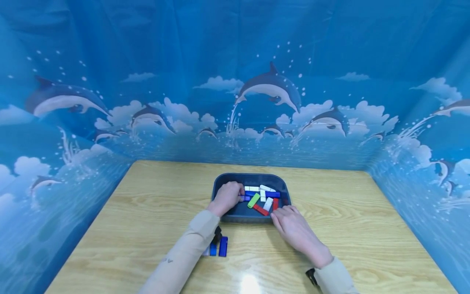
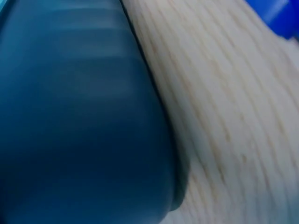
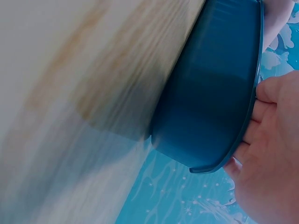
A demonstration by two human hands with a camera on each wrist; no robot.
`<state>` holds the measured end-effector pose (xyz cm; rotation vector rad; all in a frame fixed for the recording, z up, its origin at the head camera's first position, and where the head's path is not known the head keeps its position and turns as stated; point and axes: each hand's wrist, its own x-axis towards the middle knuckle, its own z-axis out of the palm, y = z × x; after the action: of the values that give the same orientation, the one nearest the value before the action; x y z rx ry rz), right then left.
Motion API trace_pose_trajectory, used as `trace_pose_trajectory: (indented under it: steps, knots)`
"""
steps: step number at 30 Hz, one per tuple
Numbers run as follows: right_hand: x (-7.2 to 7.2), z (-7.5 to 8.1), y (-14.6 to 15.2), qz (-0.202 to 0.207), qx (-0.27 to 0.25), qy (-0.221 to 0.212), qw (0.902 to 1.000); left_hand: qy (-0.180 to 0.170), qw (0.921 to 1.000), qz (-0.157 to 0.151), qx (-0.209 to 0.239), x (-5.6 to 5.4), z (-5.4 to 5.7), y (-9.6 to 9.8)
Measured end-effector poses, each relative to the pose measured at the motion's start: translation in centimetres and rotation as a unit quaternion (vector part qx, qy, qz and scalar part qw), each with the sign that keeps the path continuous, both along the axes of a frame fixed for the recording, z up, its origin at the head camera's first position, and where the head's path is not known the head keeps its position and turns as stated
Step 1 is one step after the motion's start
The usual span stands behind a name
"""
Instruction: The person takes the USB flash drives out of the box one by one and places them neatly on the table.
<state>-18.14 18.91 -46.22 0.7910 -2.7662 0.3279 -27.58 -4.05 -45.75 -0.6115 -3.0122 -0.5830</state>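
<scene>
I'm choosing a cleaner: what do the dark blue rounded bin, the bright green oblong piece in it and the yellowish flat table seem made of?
The dark blue bin looks like satin moulded plastic: smooth walls, soft sheen. The green piece is perhaps plastic, from its even colour; too small to judge finish. The table seems glossy wood or laminate: grain lines and a bright reflection.

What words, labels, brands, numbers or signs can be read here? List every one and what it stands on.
None can be read in any view.
Left sleeve: a small dark mark, too small to make out.
Small coloured pieces: any print is too small to read.
Bin: no readable text on the sides in view.
</scene>
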Motion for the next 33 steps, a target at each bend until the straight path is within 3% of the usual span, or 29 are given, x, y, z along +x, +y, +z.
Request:
trace_pose_trajectory:
  steps: [8, 15, 23, 33]
  knots:
    - [0.0, 0.1, 0.0, 0.000, 0.000, 0.004, 1.0000, -0.010, 0.9997, 0.001, 0.020, 0.3, 0.2, -0.2]
    - [0.0, 0.1, -0.1, 0.000, -0.004, 0.006, 1.0000, -0.034, 0.9971, 0.032, 0.061, 0.8, 0.7, -0.2]
    - [0.1, 0.2, -0.2, -0.001, -0.004, 0.003, 1.0000, -0.028, 0.9874, 0.073, 0.138, 2.2, 2.0, -0.5]
    - [0.1, 0.1, -0.1, 0.006, -0.009, 0.017, 0.9998, -0.055, 0.9758, 0.079, 0.197, 3.7, 3.0, -1.1]
